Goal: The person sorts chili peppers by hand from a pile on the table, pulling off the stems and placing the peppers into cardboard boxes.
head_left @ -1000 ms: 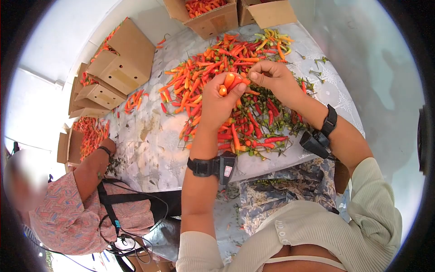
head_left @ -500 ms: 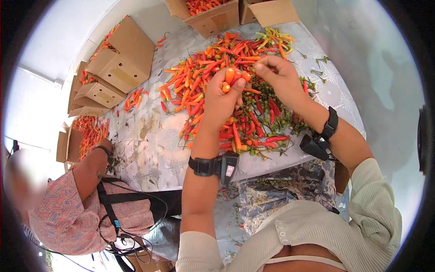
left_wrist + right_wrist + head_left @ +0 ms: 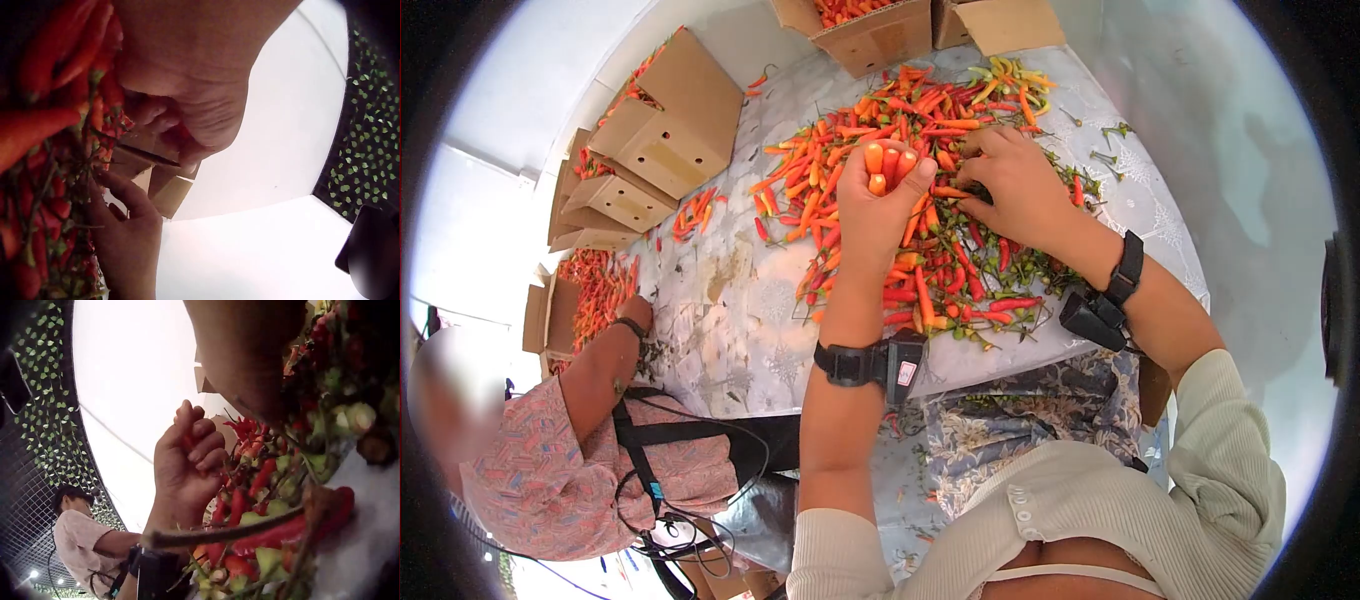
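Note:
My left hand grips a small bunch of orange-red chili peppers, their blunt ends showing above the curled fingers. In the right wrist view the same hand is curled in a fist, most of the bunch hidden inside. My right hand reaches low into the chili pile, just right of the left one. Its thumb and forefinger stand apart at the peppers. In the left wrist view its fingertips are right at the thin stems.
Green stems and yellowish chilies lie around the pile on the patterned tablecloth. Cardboard boxes of chilies stand at the left and back. Another person works at the left, arm at more chilies.
My right hand has come down from beside the bunch into the pile, its fingers parting. The left hand has shifted slightly left, still holding its chili peppers.

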Tool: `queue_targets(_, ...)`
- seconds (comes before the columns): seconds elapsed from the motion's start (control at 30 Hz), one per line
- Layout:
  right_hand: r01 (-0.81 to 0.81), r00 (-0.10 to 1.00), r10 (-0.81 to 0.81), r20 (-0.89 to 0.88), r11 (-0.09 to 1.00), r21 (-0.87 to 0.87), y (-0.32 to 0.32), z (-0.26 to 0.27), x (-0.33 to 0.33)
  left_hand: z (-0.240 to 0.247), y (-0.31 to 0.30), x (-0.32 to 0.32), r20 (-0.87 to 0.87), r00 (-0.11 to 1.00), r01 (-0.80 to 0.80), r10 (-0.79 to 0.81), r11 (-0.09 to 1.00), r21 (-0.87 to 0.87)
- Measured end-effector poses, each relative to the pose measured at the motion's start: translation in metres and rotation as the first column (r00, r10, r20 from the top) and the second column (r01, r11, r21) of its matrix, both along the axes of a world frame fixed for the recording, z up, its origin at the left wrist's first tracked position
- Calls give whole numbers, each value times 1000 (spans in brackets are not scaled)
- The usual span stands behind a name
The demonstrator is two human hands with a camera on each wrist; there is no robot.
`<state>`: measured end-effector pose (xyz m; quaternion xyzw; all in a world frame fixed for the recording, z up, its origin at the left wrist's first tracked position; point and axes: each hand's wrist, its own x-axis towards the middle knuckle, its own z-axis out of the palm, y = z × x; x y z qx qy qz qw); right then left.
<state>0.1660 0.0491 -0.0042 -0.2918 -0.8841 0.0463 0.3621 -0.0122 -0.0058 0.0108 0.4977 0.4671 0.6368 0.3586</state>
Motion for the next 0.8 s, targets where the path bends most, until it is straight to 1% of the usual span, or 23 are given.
queue_targets(0.1, 39, 997, -41, 63, 999, 27, -1, 1, 1, -2, 1, -1, -27, 999, -27, 27, 999, -27)
queue_targets(0.13, 43, 996, -45, 76, 999, 31, -2, 1, 1, -3, 1, -1, -9, 999, -32, 31, 999, -23)
queue_targets(0.23, 55, 996, -58, -67, 997, -46, 3, -1, 1, -3, 2, 0, 27, 999, -24, 25, 999, -26)
queue_targets(0.33, 111, 952, -94, -293, 993, 42, 3, 3, -1, 2, -2, 1, 20, 999, 27, -26, 998, -63)
queue_targets(0.37, 54, 933, -76, -352, 996, -71, 1, 7, -2, 4, -3, 2, 12, 999, 51, -50, 995, -81)
queue_targets(0.43, -79, 882, -64, -467, 956, -281, -8, 15, -4, 3, -3, 3, -25, 997, 76, -79, 993, -91)
queue_targets(0.5, -208, 882, 45, -468, 931, -301, -13, 14, -5, -2, 0, 0, -84, 993, 77, -83, 994, -72)
queue_targets(0.53, -271, 877, 100, -470, 911, -311, -15, 13, -6, -2, 1, 0, -76, 993, 87, -88, 996, -24)
queue_targets(0.6, -298, 895, 124, -428, 880, -369, -19, 13, -7, -1, 0, 3, -58, 993, 102, -98, 992, 70)
queue_targets(0.63, -310, 903, 137, -407, 864, -397, -20, 13, -7, 0, -1, 4, -50, 993, 113, -109, 991, 70)
queue_targets(0.73, -298, 903, 142, -404, 887, -353, -19, 12, -6, -1, -1, 5, -47, 991, 128, -125, 989, 79)
queue_targets(0.8, -267, 917, 156, -367, 924, -275, -17, 12, -6, -3, 2, 3, -72, 992, 111, -104, 989, 97)
